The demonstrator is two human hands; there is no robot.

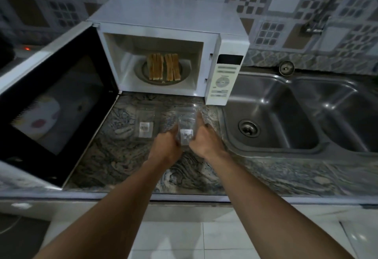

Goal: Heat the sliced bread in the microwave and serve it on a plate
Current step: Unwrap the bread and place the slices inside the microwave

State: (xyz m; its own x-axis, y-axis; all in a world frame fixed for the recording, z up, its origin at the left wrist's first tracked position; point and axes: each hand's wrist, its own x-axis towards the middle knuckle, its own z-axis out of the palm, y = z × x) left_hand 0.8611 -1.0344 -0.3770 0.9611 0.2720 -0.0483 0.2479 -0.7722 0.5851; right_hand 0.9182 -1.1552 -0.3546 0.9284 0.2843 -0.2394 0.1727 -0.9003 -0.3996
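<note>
Two stacks of sliced bread (164, 67) stand on edge on the turntable inside the white microwave (227, 79). Its door (57, 103) is swung wide open to the left. On the stone counter (114, 156) in front, both of my hands hold a clear empty plastic bag (187, 128) with a white barcode label. My left hand (166, 146) grips its left edge and my right hand (205, 140) grips its right edge, thumb raised. A second clear bag (145, 125) with a label lies flat on the counter just left of it.
A steel double sink (306, 115) lies right of the microwave, with a tap (319, 19) on the tiled wall behind. A patterned plate shows through the dark door glass (38, 119). The counter's front edge runs below my forearms.
</note>
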